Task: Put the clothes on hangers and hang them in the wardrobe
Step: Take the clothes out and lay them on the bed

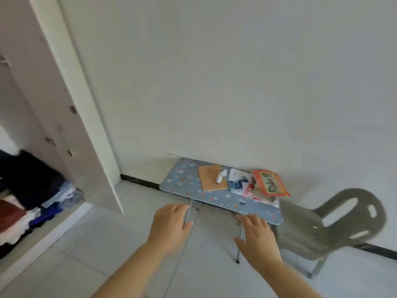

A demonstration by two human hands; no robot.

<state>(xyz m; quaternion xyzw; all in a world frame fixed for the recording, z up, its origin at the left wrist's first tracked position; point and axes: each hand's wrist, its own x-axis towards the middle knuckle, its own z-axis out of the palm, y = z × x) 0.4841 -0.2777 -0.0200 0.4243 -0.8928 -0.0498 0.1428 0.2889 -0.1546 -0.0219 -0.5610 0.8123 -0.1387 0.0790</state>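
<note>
Now the left hand (169, 226) and right hand (257, 237) hover empty — fingers loosely spread — near the patterned table (178, 182).

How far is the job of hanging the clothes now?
Nothing looks done: the clothes lie heaped low in the wardrobe, none on a hanger. Nothing is in hand: the left hand and the right hand are open and empty near the small table. All the hanging is left; no hanger shows.
</note>
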